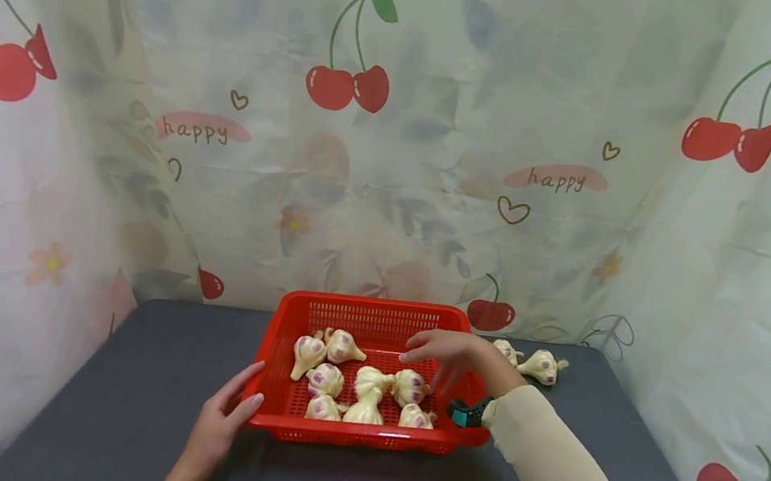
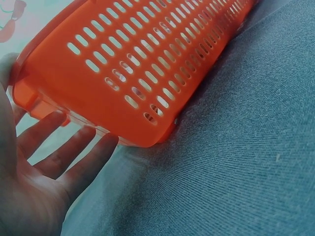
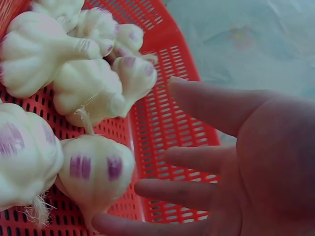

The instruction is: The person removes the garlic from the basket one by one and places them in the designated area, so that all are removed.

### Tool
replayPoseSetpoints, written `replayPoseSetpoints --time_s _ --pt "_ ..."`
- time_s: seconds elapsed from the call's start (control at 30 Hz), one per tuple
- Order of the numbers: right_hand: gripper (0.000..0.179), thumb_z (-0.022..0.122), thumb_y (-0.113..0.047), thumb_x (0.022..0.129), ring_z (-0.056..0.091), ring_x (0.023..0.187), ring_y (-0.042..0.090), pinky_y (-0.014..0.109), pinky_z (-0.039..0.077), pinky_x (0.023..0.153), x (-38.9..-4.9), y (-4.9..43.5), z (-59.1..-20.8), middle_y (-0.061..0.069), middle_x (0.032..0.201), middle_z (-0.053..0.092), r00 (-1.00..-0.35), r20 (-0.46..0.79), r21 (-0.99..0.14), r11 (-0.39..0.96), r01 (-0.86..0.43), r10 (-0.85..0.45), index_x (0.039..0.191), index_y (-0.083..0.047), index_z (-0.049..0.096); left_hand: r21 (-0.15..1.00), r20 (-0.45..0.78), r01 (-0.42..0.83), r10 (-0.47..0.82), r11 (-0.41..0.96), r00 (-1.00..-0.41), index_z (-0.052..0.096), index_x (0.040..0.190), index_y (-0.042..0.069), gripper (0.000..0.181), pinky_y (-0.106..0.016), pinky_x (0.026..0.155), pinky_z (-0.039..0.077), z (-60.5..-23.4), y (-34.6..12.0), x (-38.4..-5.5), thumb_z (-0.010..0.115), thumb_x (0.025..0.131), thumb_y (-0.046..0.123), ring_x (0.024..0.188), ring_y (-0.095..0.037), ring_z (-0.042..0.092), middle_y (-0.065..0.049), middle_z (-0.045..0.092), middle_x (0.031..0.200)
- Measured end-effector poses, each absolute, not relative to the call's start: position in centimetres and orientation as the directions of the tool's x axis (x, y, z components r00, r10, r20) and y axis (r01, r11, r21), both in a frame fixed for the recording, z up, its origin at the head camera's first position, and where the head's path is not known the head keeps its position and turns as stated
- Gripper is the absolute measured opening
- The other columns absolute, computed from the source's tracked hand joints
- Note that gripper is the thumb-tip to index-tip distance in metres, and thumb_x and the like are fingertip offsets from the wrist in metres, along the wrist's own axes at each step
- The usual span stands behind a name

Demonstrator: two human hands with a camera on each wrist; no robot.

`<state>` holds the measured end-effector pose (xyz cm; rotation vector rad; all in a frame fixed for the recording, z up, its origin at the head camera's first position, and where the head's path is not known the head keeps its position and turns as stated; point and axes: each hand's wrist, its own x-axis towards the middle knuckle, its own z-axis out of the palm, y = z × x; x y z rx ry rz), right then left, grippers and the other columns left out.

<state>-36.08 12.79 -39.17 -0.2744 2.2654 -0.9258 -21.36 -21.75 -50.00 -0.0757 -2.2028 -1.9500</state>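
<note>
A red plastic basket (image 1: pixel 375 433) with slotted walls stands on the table and holds several garlic bulbs (image 1: pixel 326 380), whitish with purple patches. At its left front corner my left hand (image 1: pixel 216 417) grips the rim; in the left wrist view the thumb laps over the edge and the fingers (image 2: pixel 74 152) lie against the outer wall. Over the basket's right side is my right hand (image 1: pixel 444 351), fingers spread and nothing held. In the right wrist view its lowest fingertip overlaps a nearby garlic bulb (image 3: pixel 96 167).
Two more garlic bulbs (image 1: pixel 541 367) lie on the dark grey table (image 1: pixel 180 360) behind the basket's right side. A curtain (image 1: pixel 406 194) printed with cherries hangs at the back and both sides. The right wrist wears a dark band (image 1: pixel 468 414).
</note>
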Motion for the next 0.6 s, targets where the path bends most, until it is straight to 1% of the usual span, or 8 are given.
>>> replayPoseSetpoints --time_s 0.13,0.23,0.37,0.47,0.6 --pt "0.068 0.071 -0.036 0.088 0.067 0.089 0.041 0.048 0.056 0.067 -36.2 12.2 -39.8 0.017 0.138 0.047 -0.725 -0.555 -0.652 0.755 0.073 -0.409 0.143 -0.006 0.045 0.977 0.182 0.169 -0.099 0.127 -0.978 0.047 0.144 0.012 0.049 -0.023 0.08 0.052 -50.1 -21.8 -21.4 0.06 0.097 0.014 0.111 -0.033 0.057 -0.019 0.051 0.138" --pt "0.066 0.07 -0.034 0.089 0.067 0.089 0.04 0.047 0.057 0.067 -36.5 12.0 -40.2 0.015 0.135 0.05 -0.698 -0.581 -0.625 0.779 0.055 -0.418 0.142 -0.004 0.046 0.977 0.185 0.172 -0.101 0.127 -0.978 0.048 0.144 0.012 0.049 -0.024 0.08 0.052 -50.1 -21.8 -21.4 0.06 0.097 0.014 0.111 -0.032 0.057 -0.018 0.051 0.138" --pt "0.056 0.07 -0.031 0.088 0.067 0.089 0.038 0.045 0.057 0.069 -36.9 11.9 -41.1 0.011 0.123 0.057 -0.663 -0.608 -0.605 0.796 0.03 -0.437 0.136 -0.008 0.053 0.975 0.195 0.182 -0.091 0.127 -0.977 0.047 0.144 0.011 0.049 -0.023 0.081 0.051 -50.1 -21.8 -21.4 0.06 0.097 0.014 0.112 -0.032 0.057 -0.019 0.05 0.139" --pt "0.049 0.073 -0.026 0.087 0.066 0.089 0.036 0.045 0.056 0.071 -37.1 11.8 -41.7 0.012 0.112 0.06 -0.644 -0.617 -0.618 0.785 0.042 -0.452 0.132 -0.012 0.058 0.975 0.198 0.187 -0.087 0.123 -0.976 0.047 0.145 0.011 0.049 -0.023 0.081 0.051 -50.1 -21.8 -21.4 0.06 0.097 0.013 0.113 -0.032 0.056 -0.019 0.049 0.14" --pt "0.05 0.073 -0.015 0.085 0.064 0.086 0.033 0.044 0.057 0.07 -37.1 11.7 -42.4 0.014 0.102 0.062 -0.637 -0.613 -0.646 0.76 0.065 -0.467 0.133 -0.012 0.057 0.976 0.194 0.183 -0.086 0.115 -0.977 0.046 0.145 0.011 0.049 -0.023 0.081 0.051 -50.2 -21.9 -21.5 0.06 0.097 0.013 0.112 -0.032 0.056 -0.02 0.049 0.14"
